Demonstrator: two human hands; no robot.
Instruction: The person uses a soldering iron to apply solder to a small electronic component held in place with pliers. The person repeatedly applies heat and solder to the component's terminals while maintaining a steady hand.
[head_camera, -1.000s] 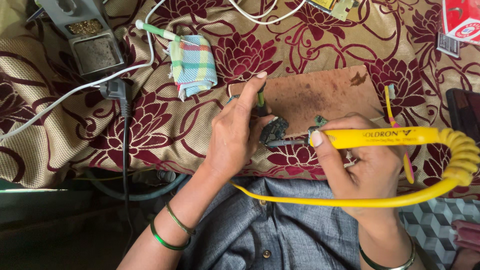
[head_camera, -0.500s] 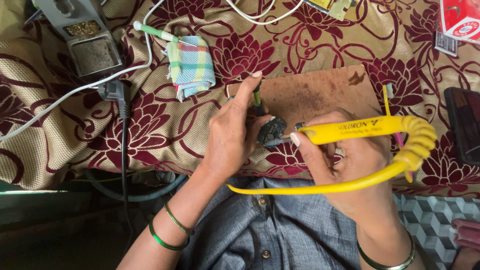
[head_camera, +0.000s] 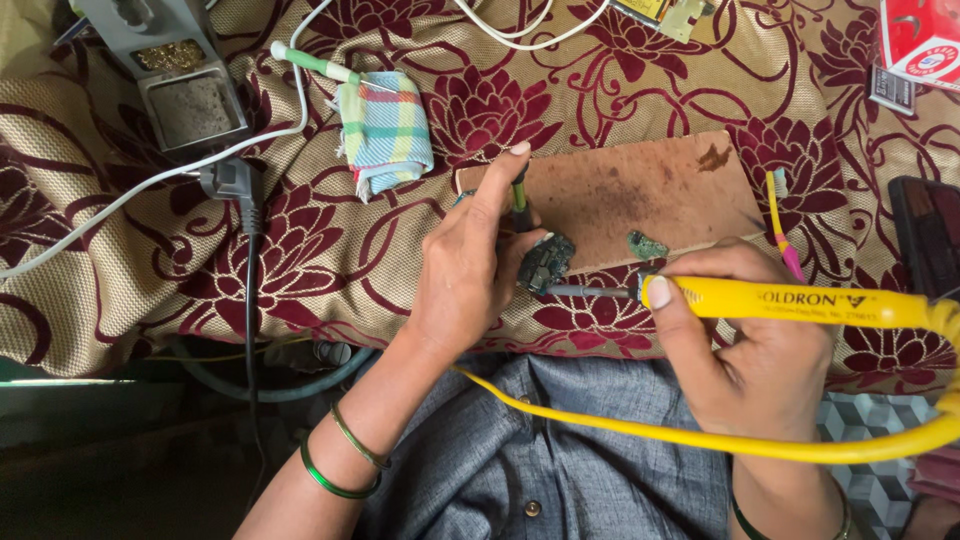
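My left hand (head_camera: 470, 265) pinches a thin green-handled tool (head_camera: 519, 198) upright and steadies a small dark circuit board (head_camera: 544, 263) at the near edge of a brown wooden board (head_camera: 650, 190). My right hand (head_camera: 745, 340) grips a yellow soldering iron (head_camera: 800, 303) lying level, its metal tip (head_camera: 580, 291) pointing left and touching or nearly touching the circuit board. The iron's yellow cord (head_camera: 640, 425) loops across my lap. A second small green board piece (head_camera: 647, 245) lies on the wood.
A maroon floral cloth (head_camera: 300, 260) covers the surface. A checked rag (head_camera: 385, 130), a grey solder stand (head_camera: 175, 75), a black plug with cable (head_camera: 232, 185), a pink-yellow toothbrush (head_camera: 780, 225), a dark phone (head_camera: 925, 235) and a red box (head_camera: 920, 40) lie around.
My right hand has drawn the soldering iron to the right and levelled it, so more of the tip shows. The left hand has stayed on the tool and circuit board.
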